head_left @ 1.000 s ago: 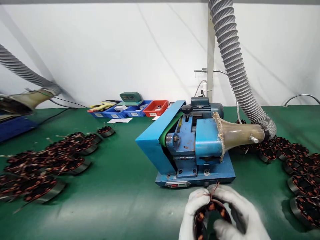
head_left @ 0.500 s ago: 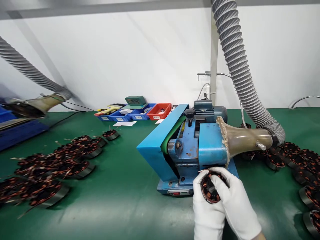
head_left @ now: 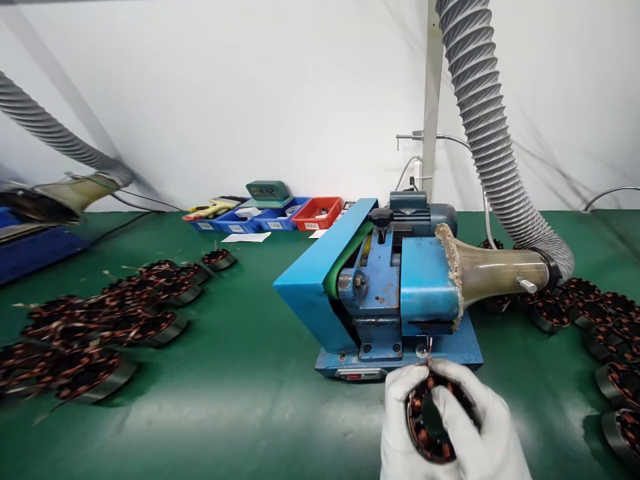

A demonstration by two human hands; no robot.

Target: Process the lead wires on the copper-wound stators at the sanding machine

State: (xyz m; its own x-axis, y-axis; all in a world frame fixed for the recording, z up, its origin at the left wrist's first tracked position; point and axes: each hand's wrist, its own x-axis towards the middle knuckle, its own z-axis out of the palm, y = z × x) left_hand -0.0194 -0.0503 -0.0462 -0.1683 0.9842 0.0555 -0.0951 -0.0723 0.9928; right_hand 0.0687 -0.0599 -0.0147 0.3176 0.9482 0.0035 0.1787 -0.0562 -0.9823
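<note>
Both my hands wear white gloves and hold one motor stator point(head_left: 417, 427), a ring with copper windings and a dark core, in front of the blue belt sander point(head_left: 377, 287). My left hand point(head_left: 395, 423) is closed on the stator's left side. From the right, my right hand point(head_left: 483, 427) grips it, with the thumb reaching into the centre hole. A thin wire lead point(head_left: 429, 350) sticks up from the ring, close under the sander's blue guard point(head_left: 429, 283). The hands' lower parts are cut off by the frame's bottom edge.
Several stators point(head_left: 95, 327) lie grouped on the green table point(head_left: 240, 373) at left, more stators point(head_left: 600, 320) at right. A grey hose point(head_left: 480, 100) joins the sander's funnel point(head_left: 495, 270). Blue bins point(head_left: 240, 223), a red bin point(head_left: 317, 213) and a clock point(head_left: 269, 191) stand at the back.
The stator and both hands have moved down, back from the sander's guard. The ring's wire lead now points upward, and its open centre shows more. The camera view has shifted slightly.
</note>
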